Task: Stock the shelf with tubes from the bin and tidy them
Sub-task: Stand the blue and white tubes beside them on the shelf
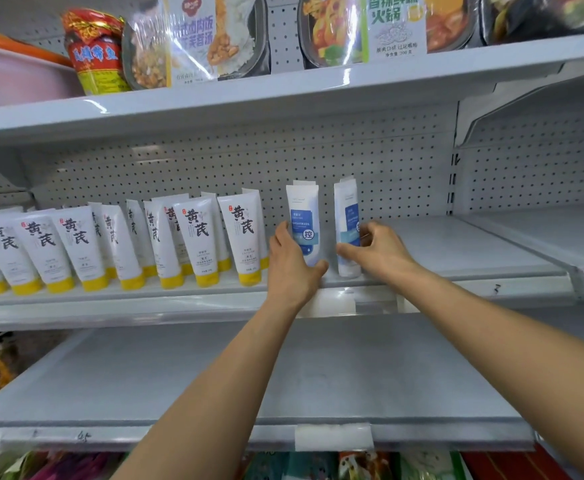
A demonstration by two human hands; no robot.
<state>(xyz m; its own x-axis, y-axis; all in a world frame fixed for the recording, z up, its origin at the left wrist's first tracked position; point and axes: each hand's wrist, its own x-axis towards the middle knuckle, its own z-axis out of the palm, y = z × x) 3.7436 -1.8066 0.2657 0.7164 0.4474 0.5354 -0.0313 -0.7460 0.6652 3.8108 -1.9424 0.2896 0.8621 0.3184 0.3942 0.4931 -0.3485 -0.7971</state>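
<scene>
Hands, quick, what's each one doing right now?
Left hand: closed around the left blue-label tube.
Right hand: pinching the right blue-label tube.

White middle shelf [457, 251] dead ahead; yellow-capped tubes [197, 244] crowd its left half, cap-down, leaning back in rows; just right of them a blue-labelled tube [302, 216] stands upright, a second blue-labelled tube [346, 213] beside it, slightly apart; upper shelf [283, 88] carries instant-meal trays [193, 39] and a red packet [96, 50].

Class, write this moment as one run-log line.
left hand grips left blue tube | right hand pinches right blue tube | both upright on shelf | yellow-capped tubes leftward
</scene>
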